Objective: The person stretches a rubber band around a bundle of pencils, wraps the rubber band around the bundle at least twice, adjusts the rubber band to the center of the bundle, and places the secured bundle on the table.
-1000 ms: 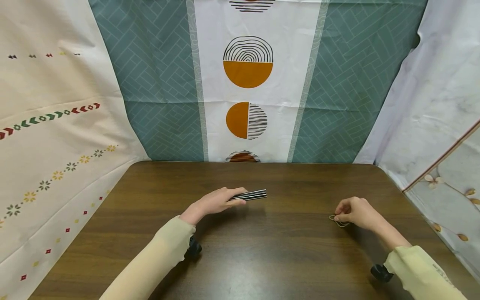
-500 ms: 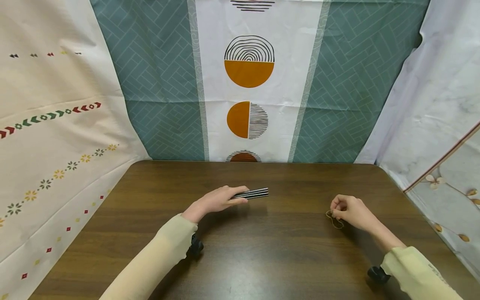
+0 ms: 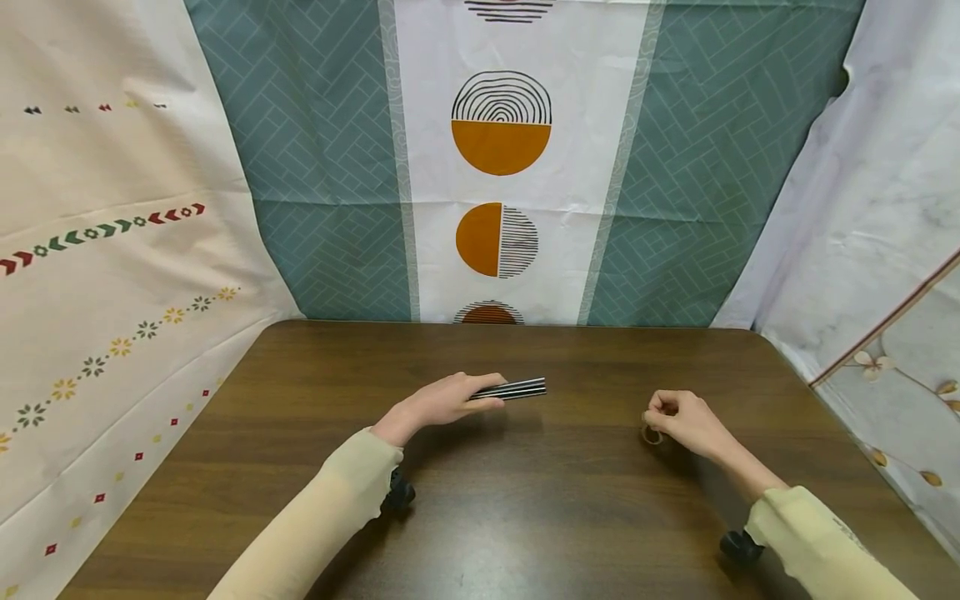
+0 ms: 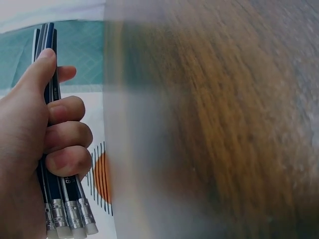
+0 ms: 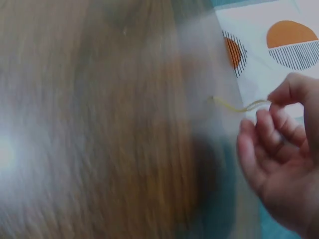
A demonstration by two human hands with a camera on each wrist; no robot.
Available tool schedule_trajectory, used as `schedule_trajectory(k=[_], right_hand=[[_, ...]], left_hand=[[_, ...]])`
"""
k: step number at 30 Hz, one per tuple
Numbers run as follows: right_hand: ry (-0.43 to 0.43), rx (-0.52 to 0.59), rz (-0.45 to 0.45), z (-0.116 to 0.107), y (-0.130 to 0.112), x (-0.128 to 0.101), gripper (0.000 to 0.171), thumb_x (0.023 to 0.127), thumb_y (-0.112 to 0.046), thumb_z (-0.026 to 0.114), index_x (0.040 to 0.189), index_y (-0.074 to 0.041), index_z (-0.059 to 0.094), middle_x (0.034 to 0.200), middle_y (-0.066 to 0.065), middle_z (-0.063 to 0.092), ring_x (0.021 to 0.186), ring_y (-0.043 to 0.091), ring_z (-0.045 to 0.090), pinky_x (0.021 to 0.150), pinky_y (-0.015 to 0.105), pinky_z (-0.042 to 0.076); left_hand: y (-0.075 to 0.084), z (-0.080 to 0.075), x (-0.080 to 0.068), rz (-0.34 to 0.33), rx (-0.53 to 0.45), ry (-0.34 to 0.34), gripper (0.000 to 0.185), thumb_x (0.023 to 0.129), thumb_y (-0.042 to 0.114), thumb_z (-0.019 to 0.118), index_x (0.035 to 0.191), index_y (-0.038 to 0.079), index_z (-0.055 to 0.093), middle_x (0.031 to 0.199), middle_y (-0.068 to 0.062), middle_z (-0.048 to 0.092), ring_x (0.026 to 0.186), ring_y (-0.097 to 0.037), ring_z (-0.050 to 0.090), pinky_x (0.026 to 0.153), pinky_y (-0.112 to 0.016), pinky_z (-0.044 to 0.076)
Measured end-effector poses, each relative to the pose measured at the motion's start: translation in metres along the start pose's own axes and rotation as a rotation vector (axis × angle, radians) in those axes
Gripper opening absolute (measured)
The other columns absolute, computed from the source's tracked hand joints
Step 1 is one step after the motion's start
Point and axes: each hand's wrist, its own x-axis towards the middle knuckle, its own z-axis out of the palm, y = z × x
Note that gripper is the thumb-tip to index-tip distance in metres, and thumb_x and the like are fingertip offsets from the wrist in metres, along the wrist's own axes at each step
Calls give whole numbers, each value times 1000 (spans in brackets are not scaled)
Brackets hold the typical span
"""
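Note:
A bundle of several dark pencils [image 3: 521, 388] is gripped in my left hand [image 3: 435, 402], over the table's middle. The left wrist view shows three curled fingers and the thumb around these pencils [image 4: 70, 186]. White erasers [image 4: 78, 232] in silvery metal ends stick out below that hand. Farther right, my right hand [image 3: 692, 427] pinches a thin rubber band [image 3: 651, 434] between thumb and forefinger. In the right wrist view the yellowish rubber band [image 5: 230, 105] dangles from the fingertips, and the other fingers are loosely bent.
Both hands are above a brown wooden table [image 3: 525, 492]. Behind its far edge hangs a green and white patterned cloth [image 3: 322, 167]. A cream cloth [image 3: 112, 250] hangs on the left side and a marbled one [image 3: 870, 233] on the right.
My right hand has moved left with the rubber band, lifting it from the tabletop and drawing nearer to the pencils. The left hand with the pencils has shifted slightly right.

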Motion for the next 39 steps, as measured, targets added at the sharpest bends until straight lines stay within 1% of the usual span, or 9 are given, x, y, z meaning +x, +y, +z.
schedule_trajectory(k=[4, 8, 12, 16, 19, 23, 26, 32, 39], right_hand=[[-65, 303, -6, 7, -5, 5, 13, 94, -7, 59, 85, 2, 55, 79, 3, 60, 74, 6, 63, 69, 25, 54], [-151, 573, 57, 13, -11, 9, 12, 98, -6, 51, 87, -2, 50, 85, 2, 59, 82, 10, 66, 77, 27, 57], [-211, 720, 103, 18, -18, 12, 18, 102, -10, 46, 84, -12, 51, 79, -4, 59, 67, 6, 58, 62, 22, 48], [-255, 757, 89, 21, -27, 12, 24, 102, -14, 47, 81, -14, 57, 74, -7, 63, 52, 3, 48, 50, 18, 35], [-277, 725, 26, 23, -35, 12, 24, 103, -16, 48, 89, -8, 66, 78, -5, 70, 53, 5, 51, 49, 20, 39], [-264, 588, -155, 28, -49, 12, 28, 103, -8, 48, 124, -1, 65, 103, 17, 74, 66, 17, 67, 62, 29, 56], [-189, 474, -242, 32, -61, 12, 41, 98, -8, 60, 139, -9, 56, 119, 28, 66, 78, 24, 74, 72, 35, 60], [-20, 278, -302, 38, -80, 15, 69, 78, -25, 85, 140, -29, 55, 136, 5, 62, 101, 21, 72, 79, 34, 59], [-8, 23, -348, 49, -100, 27, 90, 68, -32, 92, 144, -35, 44, 140, -10, 50, 106, 14, 64, 78, 31, 58]], left_hand=[[0, 1, 1, 0, 2, -6, 25, 103, 42, 48, 121, 27, 56, 87, -5, 64, 59, -1, 40, 66, -23, 40], [1, 2, 2, -15, -10, -13, 25, 103, 42, 48, 121, 27, 56, 80, -8, 60, 53, -1, 37, 61, -21, 38], [2, 2, 2, -20, -14, -12, 26, 103, 42, 47, 122, 26, 56, 81, -7, 61, 53, -1, 38, 61, -21, 38], [3, 3, 2, -19, -6, -12, 27, 103, 42, 47, 123, 26, 56, 87, -7, 64, 55, -1, 39, 65, -22, 39], [4, 3, 2, -17, -20, -17, 28, 103, 42, 47, 123, 25, 56, 89, -8, 65, 56, -1, 38, 65, -22, 39], [7, 5, 3, -8, -72, -33, 29, 103, 42, 47, 124, 23, 57, 91, -10, 65, 55, -2, 39, 62, -21, 38], [10, 6, 4, -7, -112, -51, 31, 103, 42, 47, 124, 22, 56, 92, -11, 64, 54, -2, 38, 61, -20, 38], [12, 7, 6, -10, -150, -80, 33, 104, 40, 47, 125, 18, 56, 89, -13, 61, 54, -6, 41, 61, -21, 40], [16, 8, 7, -11, -164, -106, 30, 103, 40, 48, 124, 18, 56, 94, -9, 62, 55, -7, 44, 61, -20, 41]])
